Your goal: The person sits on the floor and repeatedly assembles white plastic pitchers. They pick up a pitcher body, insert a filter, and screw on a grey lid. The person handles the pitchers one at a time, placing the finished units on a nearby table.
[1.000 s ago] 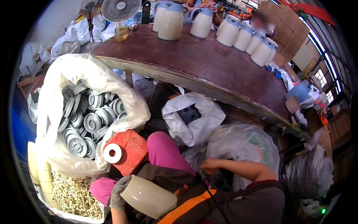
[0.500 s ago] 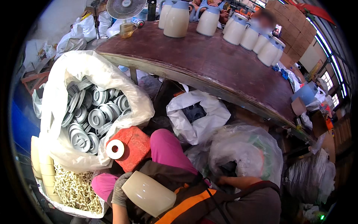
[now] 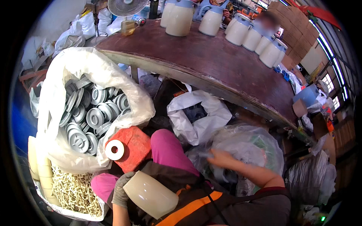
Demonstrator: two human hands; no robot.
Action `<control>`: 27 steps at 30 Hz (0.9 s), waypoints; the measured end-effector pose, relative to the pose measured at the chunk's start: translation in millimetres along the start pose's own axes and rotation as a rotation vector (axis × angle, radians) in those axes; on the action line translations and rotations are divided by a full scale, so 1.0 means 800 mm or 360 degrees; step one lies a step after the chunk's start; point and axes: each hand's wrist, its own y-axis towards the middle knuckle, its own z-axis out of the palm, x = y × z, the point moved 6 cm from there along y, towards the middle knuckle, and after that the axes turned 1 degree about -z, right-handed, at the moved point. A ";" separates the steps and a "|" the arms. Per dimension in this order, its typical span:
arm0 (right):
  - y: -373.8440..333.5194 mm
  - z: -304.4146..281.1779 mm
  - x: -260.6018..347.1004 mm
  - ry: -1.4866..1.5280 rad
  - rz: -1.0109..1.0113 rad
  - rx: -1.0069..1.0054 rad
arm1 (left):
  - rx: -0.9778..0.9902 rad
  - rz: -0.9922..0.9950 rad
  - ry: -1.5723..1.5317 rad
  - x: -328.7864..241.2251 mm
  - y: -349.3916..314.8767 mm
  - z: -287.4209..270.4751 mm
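Observation:
On my lap rests a glossy cream jug body (image 3: 151, 194), lying tilted without lid or handle. My left hand (image 3: 123, 188), in a grey knit glove, grips its left end. Bare and blurred by motion, my right hand (image 3: 218, 158) is over the clear plastic bag (image 3: 260, 145) at the right. A faint greyish streak shows at its fingertips, too smeared to make out. Next to my knee stands a red block (image 3: 135, 148) with a cream ring (image 3: 114, 150) on it. A white sack (image 3: 181, 124) holding dark parts lies just beyond my knees.
A large white bag (image 3: 143, 107) of grey round lids (image 3: 95, 118) stands at left. Below it, a sack holds small cream pieces (image 3: 75, 192) beside stacked cream curved parts (image 3: 46, 177). Several finished jugs (image 3: 179, 19) stand on the brown table (image 3: 211, 56). Another person is behind it.
My right hand has risen out of the plastic bag area and moved up and left. My left hand and the jug body stay nearly still.

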 end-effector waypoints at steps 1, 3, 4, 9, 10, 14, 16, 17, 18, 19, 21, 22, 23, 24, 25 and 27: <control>-0.006 -0.051 0.050 0.0118 -0.0134 -0.0168 | 0.0014 -0.0014 0.0030 -0.004 -0.005 0.004; -0.015 -0.106 0.126 0.0529 -0.0358 -0.0377 | 0.0038 0.0106 0.0119 -0.018 -0.021 0.027; -0.019 -0.115 0.148 0.0805 -0.0440 -0.0431 | 0.0071 0.0158 0.0156 -0.022 -0.022 0.044; -0.024 -0.063 0.268 0.0546 -0.1873 -0.0500 | 0.0291 0.0332 0.0123 -0.035 -0.031 0.120; -0.026 -0.039 0.278 0.0572 -0.1975 -0.0418 | 0.0264 0.0316 0.0171 -0.036 -0.033 0.120; -0.007 0.005 0.280 0.0945 -0.1762 0.0143 | 0.0061 0.0219 0.0259 -0.026 -0.034 0.084; 0.006 0.016 0.268 0.1430 -0.1526 0.0533 | 0.0038 0.0181 0.0297 -0.025 -0.032 0.078; 0.014 0.030 0.258 0.1641 -0.1422 0.0672 | 0.0008 0.0183 0.0270 -0.023 -0.032 0.079; 0.018 0.034 0.255 0.1850 -0.1317 0.0812 | -0.0023 0.0188 0.0249 -0.023 -0.034 0.092; 0.023 0.046 0.251 0.1920 -0.0919 0.0883 | -0.0055 0.0194 0.0229 -0.023 -0.034 0.103; 0.033 0.041 0.245 0.1577 -0.1040 0.0487 | -0.0057 0.0173 0.0279 -0.023 -0.023 0.118; 0.037 0.039 0.243 0.1400 -0.1092 0.0287 | -0.0057 0.0166 0.0306 -0.025 -0.020 0.123; 0.041 0.043 0.239 0.1471 -0.1052 0.0239 | -0.0060 0.0142 0.0348 -0.027 -0.020 0.125; 0.045 0.050 0.233 0.1533 -0.1003 0.0195 | -0.0060 0.0115 0.0379 -0.027 -0.021 0.126; 0.048 0.055 0.228 0.1596 -0.0954 0.0151 | -0.0061 0.0086 0.0411 -0.028 -0.021 0.126; 0.049 0.089 0.226 0.2071 -0.0588 0.0626 | 0.0082 0.0047 0.0507 -0.031 -0.014 0.126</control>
